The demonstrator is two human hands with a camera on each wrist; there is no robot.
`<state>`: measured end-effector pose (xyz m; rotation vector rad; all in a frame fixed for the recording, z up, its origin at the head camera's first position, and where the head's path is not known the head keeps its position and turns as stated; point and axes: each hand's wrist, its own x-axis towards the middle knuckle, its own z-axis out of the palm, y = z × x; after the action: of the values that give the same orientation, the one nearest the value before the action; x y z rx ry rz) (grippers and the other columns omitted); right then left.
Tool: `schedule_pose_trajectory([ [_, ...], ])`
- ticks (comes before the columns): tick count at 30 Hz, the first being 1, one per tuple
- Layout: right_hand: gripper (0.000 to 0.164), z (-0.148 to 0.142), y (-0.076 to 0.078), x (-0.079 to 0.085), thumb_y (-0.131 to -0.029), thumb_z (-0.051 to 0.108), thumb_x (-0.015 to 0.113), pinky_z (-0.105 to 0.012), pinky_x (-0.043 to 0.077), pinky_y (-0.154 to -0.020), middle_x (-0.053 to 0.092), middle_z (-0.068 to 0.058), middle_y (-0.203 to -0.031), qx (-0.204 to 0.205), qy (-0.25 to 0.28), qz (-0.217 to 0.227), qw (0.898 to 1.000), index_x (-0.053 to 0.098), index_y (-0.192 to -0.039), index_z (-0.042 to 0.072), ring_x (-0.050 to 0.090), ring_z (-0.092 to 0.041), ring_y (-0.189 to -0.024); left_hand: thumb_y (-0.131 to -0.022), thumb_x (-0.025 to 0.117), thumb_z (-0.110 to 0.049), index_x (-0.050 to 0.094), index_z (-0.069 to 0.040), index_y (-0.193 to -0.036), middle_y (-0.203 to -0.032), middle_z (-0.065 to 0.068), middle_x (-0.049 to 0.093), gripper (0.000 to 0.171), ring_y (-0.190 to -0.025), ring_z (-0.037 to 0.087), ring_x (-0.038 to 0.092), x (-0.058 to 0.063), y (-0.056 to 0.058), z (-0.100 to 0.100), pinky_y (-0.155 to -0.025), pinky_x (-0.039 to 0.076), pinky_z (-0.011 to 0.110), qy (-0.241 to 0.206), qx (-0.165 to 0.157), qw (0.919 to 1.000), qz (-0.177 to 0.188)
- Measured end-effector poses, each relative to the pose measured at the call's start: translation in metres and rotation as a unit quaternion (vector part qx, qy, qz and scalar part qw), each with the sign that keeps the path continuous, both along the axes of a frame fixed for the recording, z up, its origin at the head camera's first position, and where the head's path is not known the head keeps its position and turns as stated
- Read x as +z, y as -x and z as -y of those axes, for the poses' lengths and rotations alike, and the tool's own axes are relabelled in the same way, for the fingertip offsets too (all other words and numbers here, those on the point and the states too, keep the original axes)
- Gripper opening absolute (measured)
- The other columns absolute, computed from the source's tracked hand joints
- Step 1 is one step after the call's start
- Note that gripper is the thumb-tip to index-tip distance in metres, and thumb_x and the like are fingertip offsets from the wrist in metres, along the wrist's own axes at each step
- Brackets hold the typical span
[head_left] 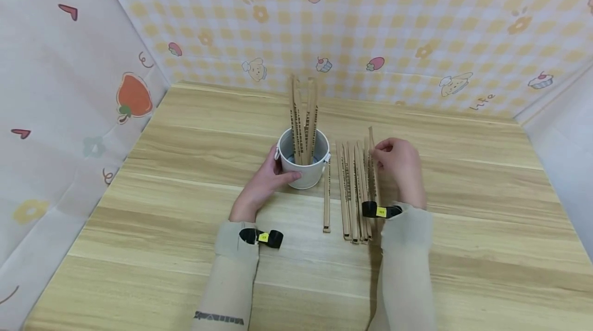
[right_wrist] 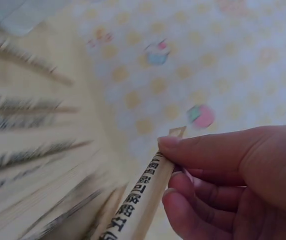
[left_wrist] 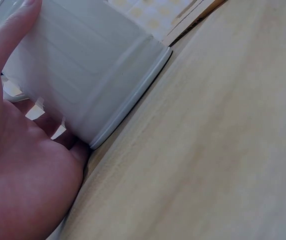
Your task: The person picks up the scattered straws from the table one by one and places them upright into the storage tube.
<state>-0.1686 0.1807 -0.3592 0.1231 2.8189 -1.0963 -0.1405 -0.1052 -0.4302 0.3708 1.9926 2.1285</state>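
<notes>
Centrally in the head view, the left hand (head_left: 261, 184) grips a round, white, metal-looking pail (head_left: 308, 179) with slim, dark-printed brown paper packets (head_left: 303, 133) standing inside; just right, beside a row of matching packets (head_left: 354, 194), the right hand (head_left: 400, 166) pinches a single packet (right_wrist: 143, 195) by its far end.

There is one round white bucket (head_left: 309, 177). At least four long, thin brown paper packets (head_left: 310, 130) stand inside. One lies alone beside it; the rest overlap too much to count. Two bare hands (head_left: 399, 162), two black wrist straps (head_left: 369, 209).
</notes>
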Motion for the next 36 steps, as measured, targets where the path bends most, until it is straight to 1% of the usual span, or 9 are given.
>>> schedule_pose_trajectory([
  [7, 0.025, 0.012, -0.011, 0.037, -0.085, 0.03, 0.06, -0.027, 0.047, -0.053, 0.062, -0.007, -0.081, -0.045, 0.028, -0.098, 0.994, 0.062, -0.094, 0.008, 0.061, -0.023, -0.065, -0.074, 0.072, -0.013, 0.018, -0.031, -0.14, -0.142, -0.004, 0.025, 0.087, -0.13, 0.014, 0.023, 0.009, -0.003, -0.002, -0.106, 0.019, 0.03, 0.0, -0.001, 1.0, 0.009],
  [11, 0.027, 0.018, -0.017, 0.054, -0.082, 0.035, 0.062, -0.021, 0.045, -0.05, 0.064, -0.003, -0.077, -0.09, 0.053, -0.193, 0.976, 0.064, -0.092, 0.01, 0.06, -0.017, -0.06, -0.075, 0.07, -0.01, 0.015, -0.025, -0.142, -0.143, 0.002, 0.023, 0.088, -0.131, 0.018, 0.022, 0.023, -0.008, -0.003, -0.106, 0.018, 0.033, -0.007, -0.006, 0.9998, 0.015],
  [13, 0.028, 0.021, -0.02, 0.062, -0.08, 0.034, 0.064, -0.019, 0.046, -0.051, 0.063, -0.003, -0.077, -0.107, 0.097, -0.233, 0.962, 0.064, -0.092, 0.009, 0.059, -0.015, -0.061, -0.075, 0.07, -0.01, 0.014, -0.024, -0.142, -0.143, 0.003, 0.023, 0.088, -0.131, 0.018, 0.022, 0.024, -0.008, -0.003, -0.106, 0.018, 0.033, -0.002, -0.006, 0.9999, 0.015],
  [17, 0.024, 0.029, -0.028, 0.077, -0.077, 0.025, 0.069, -0.019, 0.049, -0.057, 0.063, -0.004, -0.08, -0.122, 0.212, -0.315, 0.917, 0.064, -0.091, 0.005, 0.058, -0.014, -0.065, -0.076, 0.07, -0.012, 0.013, -0.024, -0.142, -0.144, 0.002, 0.022, 0.088, -0.131, 0.019, 0.021, 0.023, -0.008, -0.002, -0.106, 0.018, 0.034, 0.003, -0.005, 0.9999, 0.014],
  [23, 0.018, 0.047, -0.043, 0.102, -0.072, 0.01, 0.073, -0.019, 0.046, -0.052, 0.062, -0.012, -0.076, -0.133, 0.337, -0.455, 0.814, 0.064, -0.082, -0.003, 0.055, -0.016, -0.061, -0.074, 0.071, -0.013, 0.017, -0.032, -0.14, -0.143, -0.004, 0.024, 0.088, -0.13, 0.013, 0.023, 0.009, -0.003, 0.0, -0.106, 0.018, 0.032, -0.003, -0.004, 0.9998, 0.017],
  [25, 0.018, 0.053, -0.046, 0.108, -0.071, 0.006, 0.074, -0.019, 0.045, -0.051, 0.061, -0.015, -0.074, -0.134, 0.37, -0.482, 0.782, 0.063, -0.08, -0.005, 0.054, -0.017, -0.06, -0.073, 0.072, -0.015, 0.018, -0.035, -0.139, -0.142, -0.006, 0.024, 0.088, -0.129, 0.011, 0.023, 0.004, -0.001, 0.001, -0.106, 0.019, 0.03, 0.001, 0.0, 0.9999, 0.016],
  [27, 0.018, 0.058, -0.048, 0.112, -0.07, 0.005, 0.074, -0.02, 0.045, -0.05, 0.059, -0.017, -0.072, -0.137, 0.399, -0.497, 0.758, 0.062, -0.078, -0.007, 0.053, -0.019, -0.059, -0.073, 0.072, -0.016, 0.018, -0.036, -0.139, -0.142, -0.007, 0.024, 0.087, -0.129, 0.011, 0.023, 0.002, -0.001, 0.002, -0.106, 0.019, 0.031, 0.005, 0.003, 0.9999, 0.013],
  [30, 0.02, 0.064, -0.048, 0.115, -0.07, 0.004, 0.074, -0.021, 0.046, -0.05, 0.058, -0.019, -0.072, -0.134, 0.414, -0.51, 0.742, 0.062, -0.077, -0.008, 0.053, -0.02, -0.059, -0.074, 0.072, -0.014, 0.018, -0.035, -0.139, -0.142, -0.006, 0.024, 0.087, -0.129, 0.012, 0.024, 0.003, -0.002, 0.002, -0.106, 0.019, 0.031, 0.007, 0.003, 0.9999, 0.014],
  [36, 0.019, 0.075, -0.045, 0.119, -0.069, 0.003, 0.075, -0.023, 0.047, -0.049, 0.057, -0.02, -0.073, -0.126, 0.445, -0.508, 0.727, 0.061, -0.078, -0.008, 0.053, -0.023, -0.061, -0.075, 0.069, -0.008, 0.016, -0.026, -0.142, -0.144, 0.0, 0.022, 0.087, -0.131, 0.016, 0.021, 0.017, -0.007, 0.0, -0.107, 0.017, 0.033, -0.003, -0.007, 0.9998, 0.017],
])
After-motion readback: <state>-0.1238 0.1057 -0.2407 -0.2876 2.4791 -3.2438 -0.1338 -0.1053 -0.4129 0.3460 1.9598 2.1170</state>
